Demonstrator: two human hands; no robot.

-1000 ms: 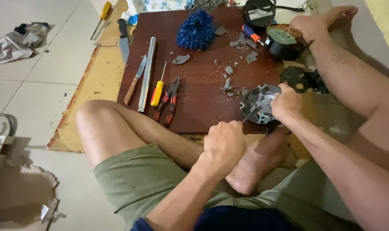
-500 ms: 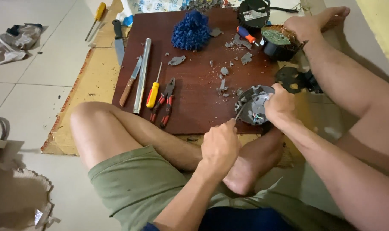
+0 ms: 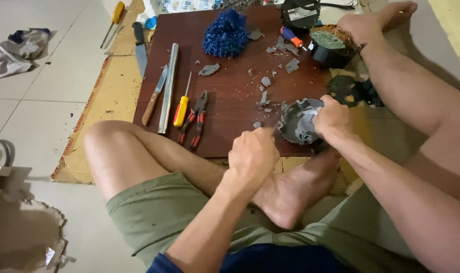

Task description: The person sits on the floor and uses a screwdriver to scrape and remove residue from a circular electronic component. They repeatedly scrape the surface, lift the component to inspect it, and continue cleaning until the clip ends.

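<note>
Brown board (image 3: pixel 230 101) on floor: right hand (image 3: pixel 331 119) grips grey round housing (image 3: pixel 298 121); left hand (image 3: pixel 253 154) fisted beside it, contents unclear. Pliers (image 3: pixel 197 119), yellow screwdriver (image 3: pixel 182 106), grey shards (image 3: pixel 265 81) nearby.

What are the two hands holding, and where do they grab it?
The right hand grips the round grey plastic casing by its right rim. The left hand is fisted around a thin tool's handle; the tool itself is mostly hidden, its tip meeting the casing.

Left hand (image 3: pixel 253 154): closed in a fist, knuckles up, forearm extended forward. Right hand (image 3: pixel 331 119): fingers curled in a grip, apparently closed; forearm angled inward from the right.
</note>
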